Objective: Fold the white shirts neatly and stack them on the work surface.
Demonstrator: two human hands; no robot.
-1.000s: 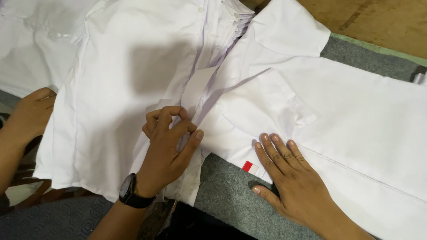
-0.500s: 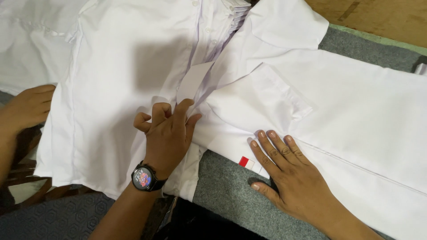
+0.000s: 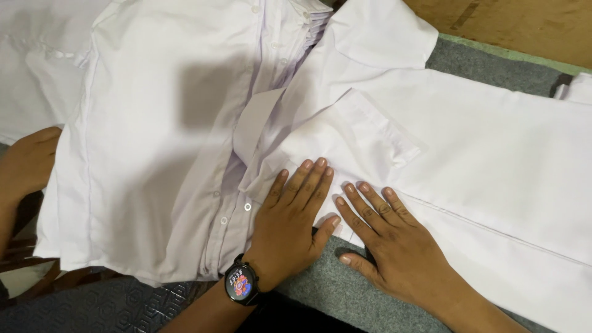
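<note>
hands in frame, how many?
3. Left hand, wearing a watch, lies flat on the white shirt; right hand is flat beside it at the shirt's edge; another person's hand is at the left border.

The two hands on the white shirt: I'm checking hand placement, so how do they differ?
The left hand wears a black wristwatch; the right hand has a bare wrist. The left lies beside the button placket; the right lies at the shirt's lower edge, thumb over the grey surface. Both are flat, palm down.
</note>
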